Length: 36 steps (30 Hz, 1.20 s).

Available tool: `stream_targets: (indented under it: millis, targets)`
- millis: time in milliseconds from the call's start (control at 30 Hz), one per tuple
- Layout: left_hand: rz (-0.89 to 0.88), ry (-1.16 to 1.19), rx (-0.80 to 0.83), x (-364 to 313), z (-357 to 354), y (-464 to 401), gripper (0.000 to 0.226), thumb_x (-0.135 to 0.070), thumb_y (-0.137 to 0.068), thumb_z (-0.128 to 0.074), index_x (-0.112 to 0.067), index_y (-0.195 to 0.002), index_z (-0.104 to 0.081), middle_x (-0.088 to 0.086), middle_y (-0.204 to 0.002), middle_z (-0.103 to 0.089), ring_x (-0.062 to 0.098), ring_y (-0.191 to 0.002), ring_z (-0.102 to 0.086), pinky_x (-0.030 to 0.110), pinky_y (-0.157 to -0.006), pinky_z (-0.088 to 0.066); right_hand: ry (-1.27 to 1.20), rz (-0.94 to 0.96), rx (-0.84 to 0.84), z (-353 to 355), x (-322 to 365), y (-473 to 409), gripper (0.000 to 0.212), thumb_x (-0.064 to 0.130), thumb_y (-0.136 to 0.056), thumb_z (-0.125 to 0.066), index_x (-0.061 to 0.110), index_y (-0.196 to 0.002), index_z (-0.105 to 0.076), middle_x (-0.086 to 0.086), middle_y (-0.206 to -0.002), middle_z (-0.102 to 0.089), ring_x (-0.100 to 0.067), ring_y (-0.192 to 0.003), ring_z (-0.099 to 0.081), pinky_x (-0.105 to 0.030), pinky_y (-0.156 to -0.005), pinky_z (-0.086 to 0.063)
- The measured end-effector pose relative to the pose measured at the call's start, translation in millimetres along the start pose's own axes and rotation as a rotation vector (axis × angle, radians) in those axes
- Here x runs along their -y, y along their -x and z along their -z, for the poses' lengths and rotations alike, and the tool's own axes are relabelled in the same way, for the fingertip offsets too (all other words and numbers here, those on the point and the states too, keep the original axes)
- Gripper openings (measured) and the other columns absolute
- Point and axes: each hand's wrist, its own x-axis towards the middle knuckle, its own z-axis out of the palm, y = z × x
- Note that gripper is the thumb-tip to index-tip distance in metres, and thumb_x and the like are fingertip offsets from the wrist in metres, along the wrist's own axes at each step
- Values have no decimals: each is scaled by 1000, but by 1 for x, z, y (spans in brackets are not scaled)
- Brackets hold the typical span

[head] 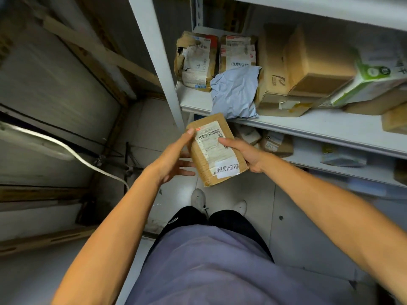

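A small brown cardboard parcel (214, 150) with a white shipping label and a white sticker is held in front of me, just below the shelf's front edge. My right hand (244, 154) grips its right side, thumb lying across the label. My left hand (176, 158) holds its left side, thumb on the top left corner and fingers reaching under the box. The parcel's underside is hidden.
A white metal shelf unit (308, 128) stands ahead and to the right, its post (160, 62) near the parcel. On it lie worn boxes (196, 60), a grey poly bag (234, 93) and larger cartons (308, 62). More parcels sit on lower shelves. A white cable (66, 148) hangs left.
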Motion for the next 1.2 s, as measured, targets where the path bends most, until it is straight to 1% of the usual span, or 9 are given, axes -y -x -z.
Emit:
stream_targets:
  millis: [133,200,400,500,633,733,967,1133,1200]
  targets:
    - [-36,-118,48,14,-17,-15,51,-51,-84,-76,-27,-128,-65,4,-115,-76,31,-110,-71,51,-91,-60,-8,-31,-164,5,-29,12,125,57,-46,-97,20,-149,-37,-5,-128,-69,-24,-114,-69,-51,-104,-51]
    - [-23,-147,114,19,-23,-22,49,-40,-87,-76,-27,-132,-63,3,-118,-75,29,-112,-70,50,-93,-59,-71,-31,-201,14,-47,20,135,59,-42,-97,21,-153,-31,-4,-130,-68,-23,-116,-68,-50,-106,-50]
    - [-4,-258,293,20,-68,-41,67,-28,-83,-81,-31,-144,-53,2,-126,-72,27,-116,-69,49,-94,-58,-234,27,-253,46,-81,72,61,43,-69,-82,24,-124,-65,-7,-123,-72,-25,-116,-68,-50,-108,-48]
    - [-21,-332,321,17,-111,-50,72,-31,-79,-82,-32,-145,-52,1,-123,-73,26,-113,-71,47,-90,-59,-278,48,-337,67,-98,99,68,48,-67,-83,23,-128,-64,-7,-125,-71,-26,-117,-67,-51,-109,-46]
    - [-51,-405,384,17,-178,-57,61,-23,-85,-78,-32,-142,-56,3,-117,-76,27,-108,-73,44,-86,-59,-338,75,-464,102,-123,143,48,46,-75,-76,27,-119,-69,-7,-119,-74,-28,-112,-70,-56,-104,-49]
    - [-58,-480,466,20,-233,-56,58,-23,-88,-75,-32,-141,-56,2,-116,-76,25,-106,-73,42,-84,-59,-387,103,-543,128,-142,183,47,47,-76,-75,26,-117,-69,-6,-115,-75,-28,-109,-71,-57,-100,-52]
    - [-55,-640,650,38,-361,-53,39,-28,-90,-71,-39,-127,-67,2,-118,-75,27,-108,-72,45,-91,-57,-526,172,-715,180,-195,267,65,57,-70,-76,23,-124,-67,-5,-117,-75,-29,-110,-70,-56,-102,-51]
    - [-43,-761,752,53,-448,-43,33,-29,-90,-70,-35,-123,-71,4,-112,-77,24,-97,-72,38,-82,-57,-709,244,-848,204,-236,318,59,52,-74,-73,21,-124,-67,-8,-117,-74,-31,-109,-71,-55,-102,-51]
    - [-31,-815,787,58,-481,-41,31,-31,-91,-70,-33,-122,-71,4,-109,-77,23,-95,-73,36,-78,-57,-792,277,-894,214,-252,334,68,54,-71,-78,18,-128,-66,-10,-120,-73,-32,-111,-70,-56,-103,-50]
